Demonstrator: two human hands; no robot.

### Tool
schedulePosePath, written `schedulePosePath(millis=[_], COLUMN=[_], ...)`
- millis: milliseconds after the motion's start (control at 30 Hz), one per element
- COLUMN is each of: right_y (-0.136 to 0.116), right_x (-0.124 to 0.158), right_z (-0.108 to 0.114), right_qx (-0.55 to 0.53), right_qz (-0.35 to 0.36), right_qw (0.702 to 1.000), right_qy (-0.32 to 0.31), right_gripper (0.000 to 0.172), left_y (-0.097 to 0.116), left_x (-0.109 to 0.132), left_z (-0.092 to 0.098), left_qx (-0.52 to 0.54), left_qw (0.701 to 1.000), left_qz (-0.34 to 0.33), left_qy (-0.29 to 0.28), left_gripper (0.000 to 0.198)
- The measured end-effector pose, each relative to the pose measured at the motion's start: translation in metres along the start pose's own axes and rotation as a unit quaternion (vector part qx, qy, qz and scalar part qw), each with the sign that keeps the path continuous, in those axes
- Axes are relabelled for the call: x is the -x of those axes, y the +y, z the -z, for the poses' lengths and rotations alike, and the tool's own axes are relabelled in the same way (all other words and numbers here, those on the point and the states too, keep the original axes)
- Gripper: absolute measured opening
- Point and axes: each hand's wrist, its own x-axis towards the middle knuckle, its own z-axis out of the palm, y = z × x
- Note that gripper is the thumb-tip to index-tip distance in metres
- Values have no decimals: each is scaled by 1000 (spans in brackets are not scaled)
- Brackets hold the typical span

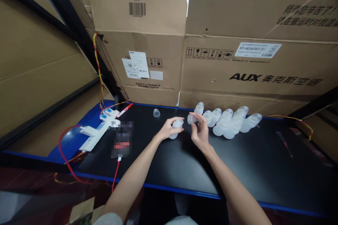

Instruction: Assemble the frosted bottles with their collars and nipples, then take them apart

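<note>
My left hand [169,128] is wrapped round a translucent white plastic bottle [176,126], thumb on the near side and fingers across the far side. Just to the right, my right hand [200,132] pinches a clear dome-shaped cap [190,119] between thumb and fingers. A small gap separates the cap from the bottle. Right of my right hand, several similar white bottles with clear caps [229,123] stand grouped together. Another clear cap [156,113] lies alone near the back edge, left of my left hand.
A black mat [185,165] covers the blue-edged table. At left are a white power strip [99,133], a red marker [124,110] and a blurred phone [123,139] on a red cable. A screwdriver [284,144] lies at right. Tall cardboard [158,47] walls the back.
</note>
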Motion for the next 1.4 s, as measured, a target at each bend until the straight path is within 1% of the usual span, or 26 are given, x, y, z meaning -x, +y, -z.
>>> schedulePosePath(millis=[33,67,133,167,267,367,433,500,567,600,633,667,700,733,800,833,867,900,1000,1100,1167,1233,1267,1300,1333,1400], right_y=[-1,-1,1,3,10,16,20,23,25,26,26,27,27,27,27,27,27,27,29,33,36,39,40,40,39,38], right_x=[-2,-3,-4,-3,6,15,20,22,22,21,20,19,18,16,14,14,14,14,15,12,7,4,3,4,5,11], right_z=[2,4,5,4,-2,-10,-14,-16,-17,-17,-17,-16,-16,-15,-13,-12,-12,-11,-12,-11,-8,-4,-3,-3,-4,-10], right_qx=[-7,-10,-4,4,26,33,26,17,9,6,5,4,4,3,-5,-10,-16,-22,-41,-88,-127,-150,-151,-148,-140,-104], right_qz=[-14,-27,-41,-45,-67,-101,-113,-112,-109,-111,-116,-124,-135,-148,-177,-192,-206,-219,-247,-278,-305,-323,-326,-327,-328,-322], right_qw=[1000,999,999,999,995,985,979,977,977,978,979,981,983,984,983,981,978,975,968,956,942,931,930,932,934,941], right_qy=[15,21,11,-2,-64,-139,-169,-183,-184,-178,-165,-146,-124,-99,-52,-35,-24,-16,-4,28,63,79,73,59,40,-4], right_gripper=[48,51,52,49,31,27,27,24,20,18,16,16,16,17,21,23,25,26,32,40,46,50,51,52,53,53], left_y=[-3,-6,-12,-16,-24,-30,-33,-35,-33,-30,-26,-20,-14,-7,4,8,11,11,8,3,2,3,4,4,4,2], left_x=[-2,-4,-7,-9,-11,-11,-10,-9,-8,-6,-3,-1,2,5,10,12,13,13,10,8,7,6,6,6,6,5], left_z=[2,4,7,9,14,16,16,15,15,15,15,14,13,11,5,0,-4,-9,-19,-21,-18,-13,-9,-5,1,14], left_qx=[27,42,37,19,-84,-215,-264,-276,-270,-265,-261,-257,-254,-253,-248,-240,-225,-204,-121,-17,46,57,34,-5,-50,-131], left_qw=[999,996,983,977,964,933,913,900,887,882,881,888,902,919,944,951,957,963,981,995,998,997,997,993,983,945], left_qz=[15,21,16,11,-1,16,41,47,12,-21,-60,-101,-138,-165,-190,-190,-184,-178,-149,-93,-51,-40,-53,-73,-94,-108], left_qy=[29,76,177,211,252,289,309,335,373,389,389,367,321,255,105,52,22,10,23,30,17,26,51,94,153,279], left_gripper=[51,53,54,54,50,55,71,93,107,106,101,94,87,82,74,67,59,50,34,38,44,46,43,39,35,28])
